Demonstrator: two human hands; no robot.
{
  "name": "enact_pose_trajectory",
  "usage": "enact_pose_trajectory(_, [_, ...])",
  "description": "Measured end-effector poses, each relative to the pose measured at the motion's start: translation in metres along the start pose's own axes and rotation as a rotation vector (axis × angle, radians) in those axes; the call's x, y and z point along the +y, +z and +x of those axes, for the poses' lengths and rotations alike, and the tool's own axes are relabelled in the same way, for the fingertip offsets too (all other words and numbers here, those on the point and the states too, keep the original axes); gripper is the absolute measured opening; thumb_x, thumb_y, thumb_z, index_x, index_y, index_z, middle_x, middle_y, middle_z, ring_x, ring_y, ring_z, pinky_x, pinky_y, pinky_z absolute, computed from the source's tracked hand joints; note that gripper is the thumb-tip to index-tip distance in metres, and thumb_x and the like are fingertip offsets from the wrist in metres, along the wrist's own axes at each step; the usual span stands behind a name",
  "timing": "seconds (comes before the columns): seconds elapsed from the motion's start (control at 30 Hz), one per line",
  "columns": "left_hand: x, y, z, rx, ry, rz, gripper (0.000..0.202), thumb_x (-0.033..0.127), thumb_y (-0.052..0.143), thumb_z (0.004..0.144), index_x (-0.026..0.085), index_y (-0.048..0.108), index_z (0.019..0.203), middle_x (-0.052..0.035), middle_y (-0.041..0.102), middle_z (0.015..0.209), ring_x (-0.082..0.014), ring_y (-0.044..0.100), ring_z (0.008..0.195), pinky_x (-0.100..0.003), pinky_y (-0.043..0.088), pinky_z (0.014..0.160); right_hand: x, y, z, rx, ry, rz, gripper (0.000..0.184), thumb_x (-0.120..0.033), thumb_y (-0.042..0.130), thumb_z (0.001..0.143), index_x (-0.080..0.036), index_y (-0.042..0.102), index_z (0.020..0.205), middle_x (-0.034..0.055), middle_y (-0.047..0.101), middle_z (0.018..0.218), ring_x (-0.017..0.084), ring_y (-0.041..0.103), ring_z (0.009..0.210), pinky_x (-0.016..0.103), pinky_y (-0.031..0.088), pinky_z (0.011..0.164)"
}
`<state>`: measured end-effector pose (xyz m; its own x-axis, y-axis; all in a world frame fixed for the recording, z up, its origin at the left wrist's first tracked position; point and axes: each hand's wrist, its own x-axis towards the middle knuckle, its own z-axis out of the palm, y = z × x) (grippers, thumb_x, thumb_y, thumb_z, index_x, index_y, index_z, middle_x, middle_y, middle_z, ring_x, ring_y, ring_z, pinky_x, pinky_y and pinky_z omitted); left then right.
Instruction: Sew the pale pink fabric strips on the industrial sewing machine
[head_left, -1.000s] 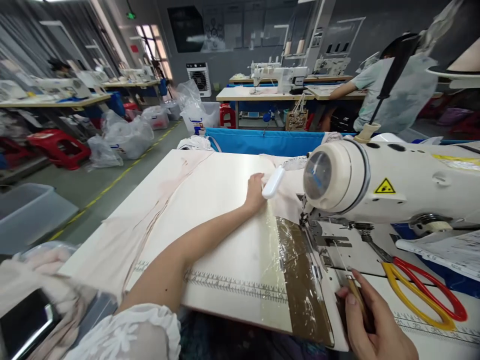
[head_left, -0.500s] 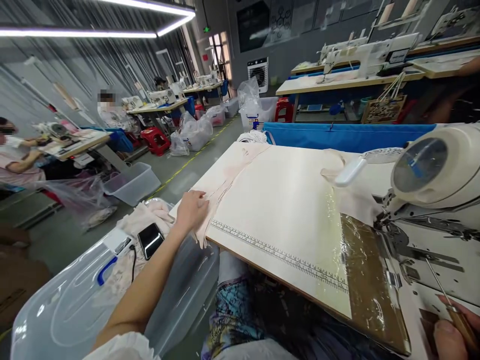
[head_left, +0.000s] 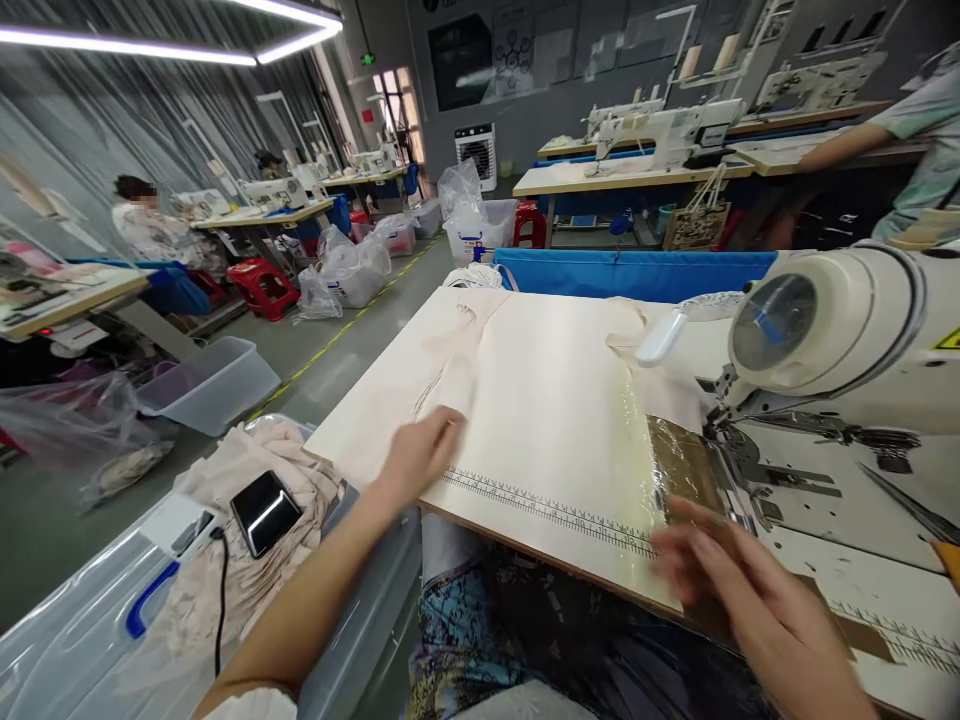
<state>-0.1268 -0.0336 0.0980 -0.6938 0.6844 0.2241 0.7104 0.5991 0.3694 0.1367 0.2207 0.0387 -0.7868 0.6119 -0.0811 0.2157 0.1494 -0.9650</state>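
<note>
Ceiling light strip (head_left: 150,50) glows upper left; glare on phone (head_left: 265,512); right hand (head_left: 739,590) motion-blurred (left hand (head_left: 420,455) too); edges stretched.

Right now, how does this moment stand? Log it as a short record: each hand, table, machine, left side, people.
left hand: blurred, at the pale cloth; grip unclear
right hand: blurred, near the brown strip; grip unclear
table: pale cloth on its left part, ruler along the front edge
machine: at the right
left side: phone on piled cloth, on a clear bin
people: co-worker far left, another's arm upper right
</note>
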Motion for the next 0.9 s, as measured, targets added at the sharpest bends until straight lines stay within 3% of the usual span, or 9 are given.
enact_pose_trajectory(0.1, [0.065,0.034,-0.008,-0.198,0.254,-0.087,0.02,0.026,0.042,0.098,0.023,0.061,0.101,-0.0012,0.074,0.085,-0.0162,0.069,0.072,-0.027,0.051,0.065,-0.042,0.045,0.027,-0.189,0.089,0.248,0.068,-0.066,0.061,0.083,-0.024,0.054,0.135,0.0144,0.071,0.122,0.028,0.073,0.1,0.043,0.062,0.083])
enact_pose_trajectory(0.23, [0.133,0.068,-0.033,-0.486,0.694,-0.062,0.019,0.027,0.046,0.097,0.023,0.064,0.097,-0.0043,0.075,0.089,-0.0202,0.07,0.073,-0.032,0.052,0.06,-0.055,0.065,0.041,-0.268,0.04,0.211,0.064,-0.066,0.064,0.079,-0.022,0.062,0.125,0.0097,0.073,0.104,0.02,0.072,0.077,0.035,0.06,0.072])
enact_pose_trajectory(0.33, [0.147,0.067,-0.044,-0.646,1.014,-0.31,0.02,0.033,0.044,0.1,0.027,0.063,0.101,-0.0017,0.075,0.097,-0.0159,0.07,0.089,-0.027,0.055,0.078,-0.049,0.051,0.023,-0.247,0.033,0.198,0.053,-0.062,0.061,0.083,-0.018,0.065,0.114,0.0021,0.067,0.08,0.012,0.06,0.054,0.028,0.053,0.056])
enact_pose_trajectory(0.4, [0.139,0.058,-0.035,-0.709,1.066,-0.519,0.018,0.038,0.046,0.1,0.03,0.062,0.101,-0.0013,0.075,0.098,-0.0131,0.068,0.095,-0.023,0.055,0.084,-0.043,0.032,0.002,-0.216,0.071,0.196,0.049,-0.059,0.06,0.087,-0.016,0.065,0.112,-0.0007,0.063,0.072,0.011,0.057,0.052,0.026,0.051,0.055])
enact_pose_trajectory(0.47, [0.123,0.052,-0.01,-0.618,0.838,-0.573,0.023,0.032,0.04,0.102,0.029,0.062,0.106,-0.0041,0.073,0.103,-0.0139,0.067,0.098,-0.025,0.054,0.089,-0.037,0.012,-0.021,-0.214,0.137,0.185,0.047,-0.056,0.057,0.091,-0.016,0.064,0.115,0.0002,0.063,0.072,0.014,0.061,0.058,0.027,0.053,0.06])
enact_pose_trajectory(0.53, [0.107,0.056,0.024,-0.355,0.627,-0.501,0.029,0.03,0.036,0.101,0.022,0.064,0.102,-0.008,0.071,0.096,-0.0178,0.067,0.091,-0.032,0.056,0.083,-0.031,-0.005,-0.044,-0.222,0.185,0.158,0.047,-0.056,0.055,0.093,-0.017,0.065,0.116,0.0034,0.067,0.078,0.017,0.065,0.064,0.03,0.056,0.065])
enact_pose_trajectory(0.6, [0.096,0.068,0.058,-0.193,0.579,-0.309,0.031,0.027,0.036,0.1,0.016,0.062,0.11,-0.0135,0.067,0.116,-0.0217,0.064,0.107,-0.038,0.054,0.091,-0.026,-0.017,-0.064,-0.183,0.222,0.145,0.048,-0.058,0.055,0.092,-0.018,0.067,0.116,0.002,0.066,0.076,0.015,0.061,0.058,0.032,0.058,0.069])
enact_pose_trajectory(0.77, [0.091,0.089,0.095,-0.285,0.474,0.263,0.03,0.023,0.034,0.101,0.013,0.062,0.108,-0.0131,0.067,0.101,-0.0253,0.067,0.09,-0.037,0.055,0.071,-0.011,-0.035,-0.101,0.07,0.344,0.07,0.048,-0.059,0.06,0.087,-0.021,0.073,0.113,-0.007,0.049,0.051,0.008,0.04,0.038,0.03,0.06,0.065])
enact_pose_trajectory(0.9, [0.088,0.087,0.085,-0.221,0.463,0.464,0.034,0.025,0.031,0.102,0.014,0.063,0.099,-0.0133,0.066,0.097,-0.0271,0.065,0.092,-0.036,0.053,0.068,-0.003,-0.052,-0.113,-0.056,0.334,-0.04,0.05,-0.06,0.057,0.087,-0.02,0.076,0.11,0.0025,0.067,0.069,0.011,0.052,0.042,0.031,0.06,0.059])
